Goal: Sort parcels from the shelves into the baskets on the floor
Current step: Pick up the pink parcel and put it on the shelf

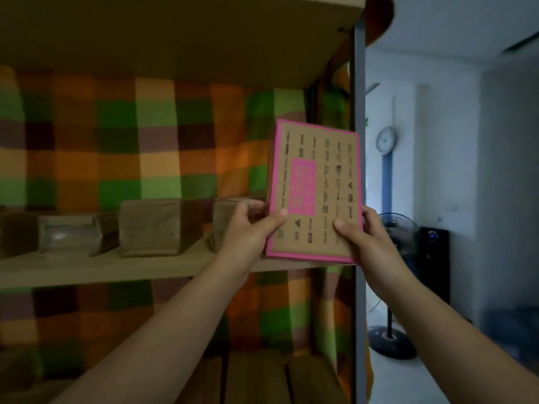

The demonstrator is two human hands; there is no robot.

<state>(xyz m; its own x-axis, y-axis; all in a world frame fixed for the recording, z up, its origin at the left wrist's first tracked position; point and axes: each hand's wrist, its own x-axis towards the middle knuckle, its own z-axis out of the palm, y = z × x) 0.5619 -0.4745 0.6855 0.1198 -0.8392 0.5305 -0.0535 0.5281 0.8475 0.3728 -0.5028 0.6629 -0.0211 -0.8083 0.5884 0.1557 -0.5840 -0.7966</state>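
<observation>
Both arms stretched fwd & up. Left hand (250, 228) grips pink-edged parcel (316, 191) at its 7 o'clock corner, thumb on front; right hand (367, 237) grips the 5 o'clock corner. Parcel upright at right end of shelf (102, 269); brown parcels (154, 228) at 9 o'clock. Checked cloth (116, 141) behind; fan (399, 228) and wall clock (385, 140) at 3 o'clock.

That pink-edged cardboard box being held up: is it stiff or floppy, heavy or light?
Probably stiff: the pink-edged cardboard box looks flat and straight-edged though gripped only near its bottom. Likely light: the left hand and right hand merely pinch it. Matte surface, probably grippy.
</observation>
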